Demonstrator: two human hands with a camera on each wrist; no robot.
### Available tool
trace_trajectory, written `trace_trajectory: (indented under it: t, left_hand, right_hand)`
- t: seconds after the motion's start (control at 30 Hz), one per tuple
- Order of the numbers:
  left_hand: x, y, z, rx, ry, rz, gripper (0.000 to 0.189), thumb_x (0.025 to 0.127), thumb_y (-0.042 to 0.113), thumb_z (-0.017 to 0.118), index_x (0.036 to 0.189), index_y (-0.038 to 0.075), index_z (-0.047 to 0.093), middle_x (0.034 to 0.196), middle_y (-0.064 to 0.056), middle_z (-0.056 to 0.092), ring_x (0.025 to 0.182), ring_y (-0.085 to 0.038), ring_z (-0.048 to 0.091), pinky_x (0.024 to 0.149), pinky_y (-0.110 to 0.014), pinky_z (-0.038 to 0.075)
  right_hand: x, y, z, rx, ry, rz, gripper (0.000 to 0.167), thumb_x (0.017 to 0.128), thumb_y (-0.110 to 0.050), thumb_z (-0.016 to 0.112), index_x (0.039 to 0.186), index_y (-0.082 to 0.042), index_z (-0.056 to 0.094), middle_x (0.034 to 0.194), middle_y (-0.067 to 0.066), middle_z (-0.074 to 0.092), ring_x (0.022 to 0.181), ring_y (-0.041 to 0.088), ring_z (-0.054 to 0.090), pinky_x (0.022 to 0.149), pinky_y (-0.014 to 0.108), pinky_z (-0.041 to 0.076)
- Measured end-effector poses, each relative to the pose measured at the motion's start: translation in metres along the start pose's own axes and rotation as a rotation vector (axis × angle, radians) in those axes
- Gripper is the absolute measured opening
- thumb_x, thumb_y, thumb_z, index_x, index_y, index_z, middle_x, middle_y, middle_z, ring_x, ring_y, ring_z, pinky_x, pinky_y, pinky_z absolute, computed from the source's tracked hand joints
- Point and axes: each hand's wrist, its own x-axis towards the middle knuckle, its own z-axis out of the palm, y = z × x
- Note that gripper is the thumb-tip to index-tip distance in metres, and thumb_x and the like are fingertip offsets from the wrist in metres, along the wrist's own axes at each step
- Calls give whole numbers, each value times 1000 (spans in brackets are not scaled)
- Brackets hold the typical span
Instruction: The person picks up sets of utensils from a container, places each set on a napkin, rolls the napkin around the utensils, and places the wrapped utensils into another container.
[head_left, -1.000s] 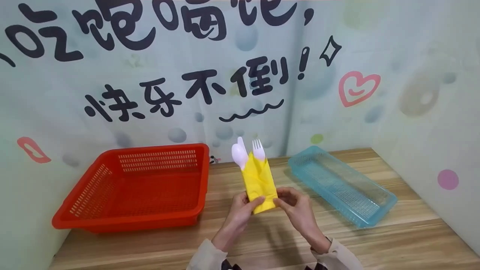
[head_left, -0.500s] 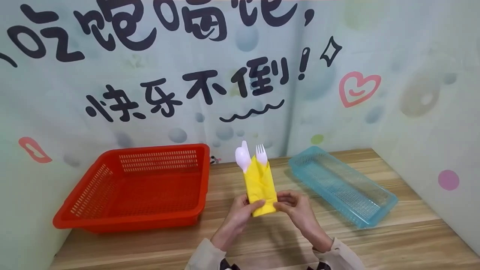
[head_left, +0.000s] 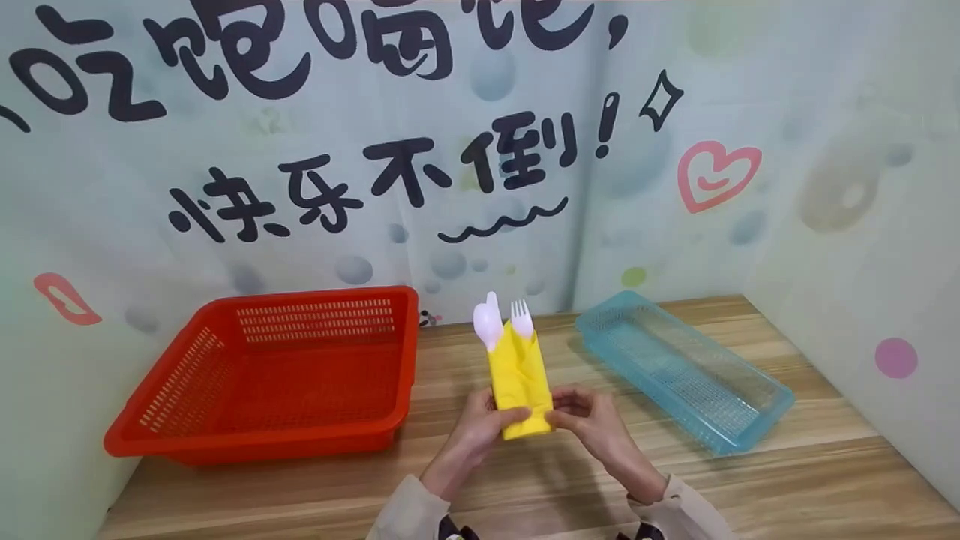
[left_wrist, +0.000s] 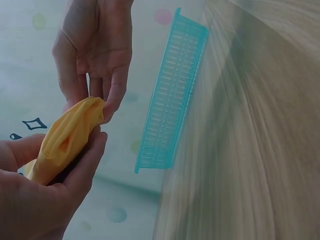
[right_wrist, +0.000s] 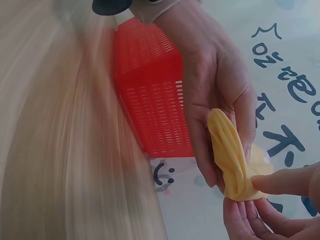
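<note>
A folded yellow napkin (head_left: 519, 382) stands nearly upright between my two hands, above the table. Out of its top poke a white plastic spoon (head_left: 487, 321), a fork (head_left: 521, 319) and the tip of a third utensil (head_left: 492, 298) behind the spoon. My left hand (head_left: 478, 424) grips the napkin's lower left side, thumb across the front. At the lower right edge my right hand (head_left: 592, 424) pinches it between thumb and fingers. Both wrist views show the napkin's folded bottom end, in the left wrist view as a yellow bundle (left_wrist: 67, 137); the utensils' lower parts are hidden inside.
A red plastic basket (head_left: 405, 360) stands on the wooden table (head_left: 480, 495) to the left. On the right lies a long blue basket (head_left: 675, 405), set at a slant. A printed curtain (head_left: 315, 270) hangs behind the table.
Both hands have lowered the napkin bundle slightly and turned it a little more upright. The grip of each hand looks much the same. The baskets have not moved.
</note>
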Motion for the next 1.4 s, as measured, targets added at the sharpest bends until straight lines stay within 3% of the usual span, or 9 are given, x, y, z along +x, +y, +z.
trace_trajectory:
  t: [0.3,0.6,0.73,0.87,1.0,1.2,1.4]
  left_hand:
    - [-3,2,-4,44,21,-41,43,78,4,65,116,-6,49,101,-14,61,83,-21,61,76,-35,50]
    - [-9,8,-9,82,37,-68,43,77,4,66,115,-3,49,98,-12,61,82,-20,61,75,-34,50]
    - [-15,18,-14,117,40,-61,47,76,5,67,117,-2,46,100,-12,59,83,-21,60,77,-34,50]
    - [-23,35,-23,190,71,-69,49,77,14,68,119,2,45,103,-10,58,83,-20,59,79,-33,49]
    - [-33,57,-39,260,130,-88,50,78,26,68,119,6,46,105,-8,58,84,-20,58,80,-32,48]
    - [-41,88,-79,289,194,-57,38,80,14,64,114,2,50,99,-12,60,80,-22,59,75,-33,50]
    - [-40,112,-123,387,283,-211,49,77,16,67,119,5,44,108,-13,56,89,-24,58,81,-35,48]
  right_hand:
    - [-1,-2,1,-40,-70,21,29,78,-6,64,101,10,58,86,11,64,75,14,58,66,25,48]
    - [0,-5,5,20,-168,32,29,78,-1,63,102,13,54,87,11,63,76,13,59,68,28,51]
    - [3,-11,7,23,-229,30,32,77,-2,65,102,13,52,86,10,61,75,13,59,68,31,52]
    - [9,-22,13,64,-295,36,35,79,-7,64,105,12,50,89,11,61,76,15,61,70,35,52]
    - [16,-35,26,81,-351,8,37,86,-18,58,107,11,51,91,13,61,75,17,62,72,37,51]
    - [27,-48,56,98,-429,16,40,88,-29,55,102,9,54,87,16,62,78,27,63,73,37,51]
    - [36,-54,88,-44,-438,25,35,87,-27,56,102,4,56,89,17,61,80,26,63,70,33,52]
